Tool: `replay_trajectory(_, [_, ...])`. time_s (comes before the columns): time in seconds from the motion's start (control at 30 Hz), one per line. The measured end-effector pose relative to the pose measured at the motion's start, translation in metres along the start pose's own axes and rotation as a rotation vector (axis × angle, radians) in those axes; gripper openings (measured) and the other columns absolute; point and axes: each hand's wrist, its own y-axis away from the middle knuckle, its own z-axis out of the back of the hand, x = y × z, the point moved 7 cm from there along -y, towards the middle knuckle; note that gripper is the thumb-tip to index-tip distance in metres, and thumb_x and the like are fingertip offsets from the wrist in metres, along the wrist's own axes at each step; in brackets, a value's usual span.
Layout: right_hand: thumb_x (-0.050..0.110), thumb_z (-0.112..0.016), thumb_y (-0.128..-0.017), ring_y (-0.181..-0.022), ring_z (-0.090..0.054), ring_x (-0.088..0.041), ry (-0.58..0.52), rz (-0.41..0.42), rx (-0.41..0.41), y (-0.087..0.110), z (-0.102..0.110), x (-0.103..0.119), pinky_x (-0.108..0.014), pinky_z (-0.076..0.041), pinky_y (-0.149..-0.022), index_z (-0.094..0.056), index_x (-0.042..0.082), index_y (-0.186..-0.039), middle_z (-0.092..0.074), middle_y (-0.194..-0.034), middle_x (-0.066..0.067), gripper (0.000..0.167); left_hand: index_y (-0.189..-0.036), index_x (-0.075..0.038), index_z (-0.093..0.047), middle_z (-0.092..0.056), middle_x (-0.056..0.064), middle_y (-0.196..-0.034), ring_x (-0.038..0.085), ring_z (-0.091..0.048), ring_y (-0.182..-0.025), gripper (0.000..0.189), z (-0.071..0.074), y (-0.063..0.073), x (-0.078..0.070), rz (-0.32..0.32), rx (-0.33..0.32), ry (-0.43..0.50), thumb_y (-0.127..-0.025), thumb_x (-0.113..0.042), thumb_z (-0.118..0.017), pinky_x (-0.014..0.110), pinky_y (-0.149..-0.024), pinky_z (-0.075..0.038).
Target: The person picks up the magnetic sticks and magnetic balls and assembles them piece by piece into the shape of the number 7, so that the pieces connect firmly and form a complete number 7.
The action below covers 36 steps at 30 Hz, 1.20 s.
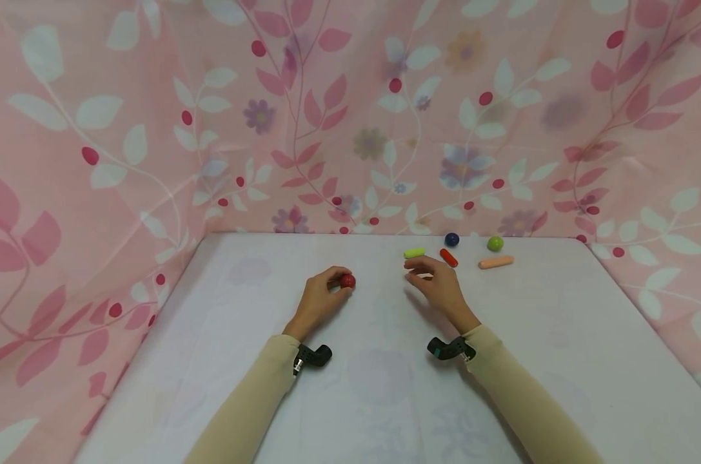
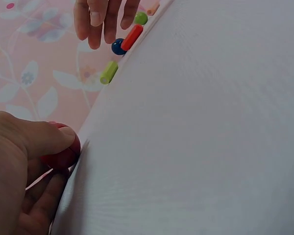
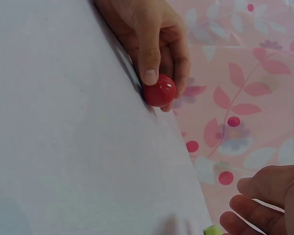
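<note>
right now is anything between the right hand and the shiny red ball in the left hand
Nothing visible; only white tabletop separates the right hand from the shiny red ball, whose exposed side faces it. The lime-green cylinder lies farther back, off that line.

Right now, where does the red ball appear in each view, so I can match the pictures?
Head: red ball just below centre.
Left wrist: toward the left edge, below mid-height, partly behind the thumb.
Right wrist: a little above and right of centre.
Shared landmark: the left hand gripping it, visible in all three.
</note>
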Motion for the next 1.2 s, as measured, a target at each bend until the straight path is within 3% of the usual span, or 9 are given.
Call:
replay_trajectory(0.27, [0.003,-0.074,-0.096,-0.112,-0.068,-0.034,0.046,0.051,-0.036,-0.023,0.027,-0.002,-0.053,-0.055,-0.094,-0.072,-0.001,-0.122,-0.072,-0.120,-0.015,0.026,-0.121,-0.008,-0.072,-0.073,0.006,-0.116,0.021,-0.070,-0.109,0.033,0.002,0.001,0.000,-0.005,0.000,0.018,-0.089,0.000,-0.081,0.035,-0.097,-0.054])
replay_trajectory(0.63, [-0.004,-0.071,-0.095,-0.117,-0.065,-0.037,0.091,0.070,-0.033,-0.048,0.036,-0.023,-0.053,-0.052,-0.098,-0.072,-0.002,-0.123,-0.071,-0.122,-0.020,0.028,-0.119,-0.006,-0.072,-0.072,0.009,-0.116,0.022,-0.071,-0.107,0.032,0.003,0.002,0.001,-0.015,-0.014,0.041,-0.088,0.002,-0.079,0.033,-0.096,-0.055])
replay_trajectory(0.93, [-0.009,-0.065,-0.096,-0.124,-0.061,-0.040,0.001,0.039,0.004,-0.060,0.031,-0.035,-0.052,-0.049,-0.104,-0.068,-0.007,-0.127,-0.068,-0.126,-0.023,0.031,-0.118,-0.007,-0.072,-0.073,0.007,-0.114,0.021,-0.071,-0.107,0.031,-0.001,0.001,-0.002,0.004,-0.002,0.042,-0.089,0.002,-0.079,0.034,-0.097,-0.054])
replay_trajectory(1.2, [-0.008,-0.065,-0.096,-0.124,-0.060,-0.040,0.075,-0.040,0.077,-0.067,0.017,-0.049,-0.050,-0.049,-0.104,-0.068,-0.006,-0.128,-0.067,-0.129,-0.023,0.032,-0.119,-0.008,-0.072,-0.073,0.008,-0.116,0.021,-0.072,-0.107,0.032,0.000,0.002,-0.001,0.019,-0.001,0.047,-0.089,0.000,-0.079,0.034,-0.098,-0.054])
